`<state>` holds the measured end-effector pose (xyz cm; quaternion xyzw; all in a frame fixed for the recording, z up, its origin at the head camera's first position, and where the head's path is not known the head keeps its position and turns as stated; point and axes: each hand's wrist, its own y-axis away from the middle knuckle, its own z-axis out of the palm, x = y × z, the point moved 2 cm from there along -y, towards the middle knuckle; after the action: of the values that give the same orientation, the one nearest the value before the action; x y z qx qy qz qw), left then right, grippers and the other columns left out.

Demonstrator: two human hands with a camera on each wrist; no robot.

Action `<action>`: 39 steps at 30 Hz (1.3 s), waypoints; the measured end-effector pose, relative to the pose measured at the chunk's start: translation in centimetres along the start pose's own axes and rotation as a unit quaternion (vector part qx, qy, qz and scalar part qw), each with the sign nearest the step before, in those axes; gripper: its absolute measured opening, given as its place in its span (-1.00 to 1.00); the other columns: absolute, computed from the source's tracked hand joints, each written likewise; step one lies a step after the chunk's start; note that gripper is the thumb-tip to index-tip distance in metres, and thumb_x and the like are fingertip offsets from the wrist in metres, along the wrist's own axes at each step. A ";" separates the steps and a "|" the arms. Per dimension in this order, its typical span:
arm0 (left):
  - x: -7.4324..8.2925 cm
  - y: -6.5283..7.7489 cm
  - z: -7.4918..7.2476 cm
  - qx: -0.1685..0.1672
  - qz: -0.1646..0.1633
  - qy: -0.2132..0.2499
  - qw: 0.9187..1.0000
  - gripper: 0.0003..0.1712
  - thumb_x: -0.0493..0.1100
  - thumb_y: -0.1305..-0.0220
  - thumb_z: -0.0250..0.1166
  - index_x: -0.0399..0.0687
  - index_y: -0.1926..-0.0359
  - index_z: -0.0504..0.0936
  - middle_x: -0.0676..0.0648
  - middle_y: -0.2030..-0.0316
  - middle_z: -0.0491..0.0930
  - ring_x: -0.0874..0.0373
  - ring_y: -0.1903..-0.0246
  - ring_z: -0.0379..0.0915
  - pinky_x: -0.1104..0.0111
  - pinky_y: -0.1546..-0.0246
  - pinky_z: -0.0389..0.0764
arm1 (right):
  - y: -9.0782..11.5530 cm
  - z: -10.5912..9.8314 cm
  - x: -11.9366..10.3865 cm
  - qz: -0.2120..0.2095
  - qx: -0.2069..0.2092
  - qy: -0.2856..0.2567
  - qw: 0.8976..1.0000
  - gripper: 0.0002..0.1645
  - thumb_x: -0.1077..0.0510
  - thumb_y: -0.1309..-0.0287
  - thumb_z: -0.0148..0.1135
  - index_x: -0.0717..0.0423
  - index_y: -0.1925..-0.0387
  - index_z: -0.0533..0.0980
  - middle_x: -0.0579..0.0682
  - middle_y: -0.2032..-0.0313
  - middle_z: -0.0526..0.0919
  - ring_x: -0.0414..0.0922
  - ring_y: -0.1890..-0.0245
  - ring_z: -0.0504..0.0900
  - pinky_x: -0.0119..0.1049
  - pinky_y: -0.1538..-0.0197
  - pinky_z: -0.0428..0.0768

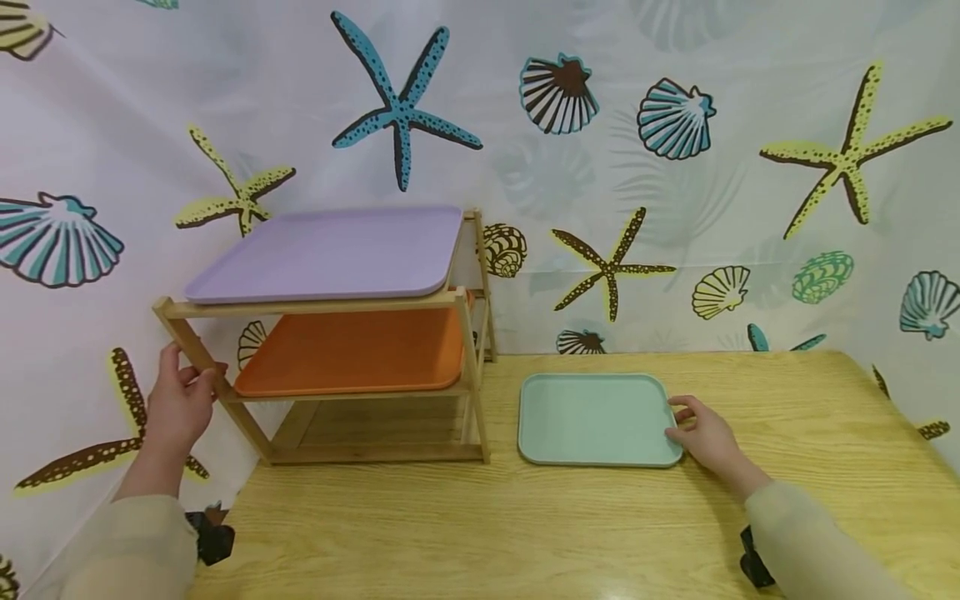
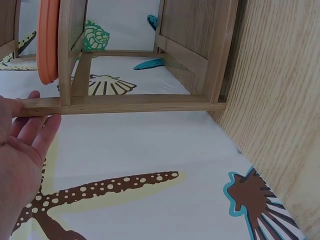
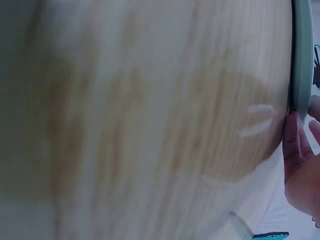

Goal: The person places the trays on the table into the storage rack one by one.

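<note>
A wooden rack (image 1: 372, 452) stands at the left of the table, with a lilac tray (image 1: 337, 250) on its top level and an orange tray (image 1: 360, 350) on the level below. My left hand (image 1: 180, 396) grips the rack's left front post; in the left wrist view the fingers (image 2: 42, 132) curl round that wooden bar. To the right of the rack, a pale green tray (image 1: 596, 421) lies on the table. My right hand (image 1: 703, 433) pinches its right edge; the right wrist view shows thumb and fingers at the tray's rim (image 3: 301, 60).
The wood-grain table (image 1: 480, 533) runs below the rack and the green tray. A white curtain (image 1: 480, 167) printed with starfish and shells hangs behind and along both sides, close to the rack's left side.
</note>
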<state>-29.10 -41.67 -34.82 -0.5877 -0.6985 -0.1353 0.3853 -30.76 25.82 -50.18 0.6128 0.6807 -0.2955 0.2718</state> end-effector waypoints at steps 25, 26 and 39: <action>0.2 -0.2 0.1 -0.014 -0.001 0.015 1.000 -0.40 -0.12 -0.53 -0.15 -0.08 -0.44 -0.16 -0.43 -0.14 0.45 -0.29 -0.11 0.43 0.29 0.13 0.63 | 3.4 -2.3 -1.1 0.037 -0.049 -0.250 0.966 -0.38 0.25 -0.42 0.02 0.34 -0.41 0.11 0.42 -0.12 0.43 -0.19 0.28 0.61 -0.26 0.34 0.61; 0.2 -0.2 0.1 -0.013 -0.001 0.013 1.000 -0.40 -0.12 -0.53 -0.15 -0.08 -0.44 -0.16 -0.43 -0.13 0.45 -0.29 -0.11 0.43 0.33 0.15 0.63 | 3.7 -2.5 -1.1 0.036 -0.046 -0.253 0.966 -0.37 0.23 -0.42 0.03 0.33 -0.41 0.11 0.39 -0.12 0.44 -0.20 0.26 0.61 -0.26 0.31 0.62; -0.1 -0.2 0.0 -0.002 -0.006 0.018 1.000 -0.43 -0.12 -0.53 -0.14 -0.05 -0.43 -0.11 -0.44 -0.14 0.44 -0.28 -0.09 0.45 0.27 0.18 0.65 | 8.6 -5.9 -1.3 0.010 -0.042 -0.342 0.939 -0.47 0.22 -0.40 0.08 -0.17 -0.34 0.34 -0.10 0.11 0.56 -0.15 0.26 0.65 -0.22 0.29 0.66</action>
<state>-29.28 -41.76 -34.85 -0.5816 -0.6949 -0.1492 0.3958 -22.09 29.93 -45.79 0.4697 0.5521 -0.4559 0.5165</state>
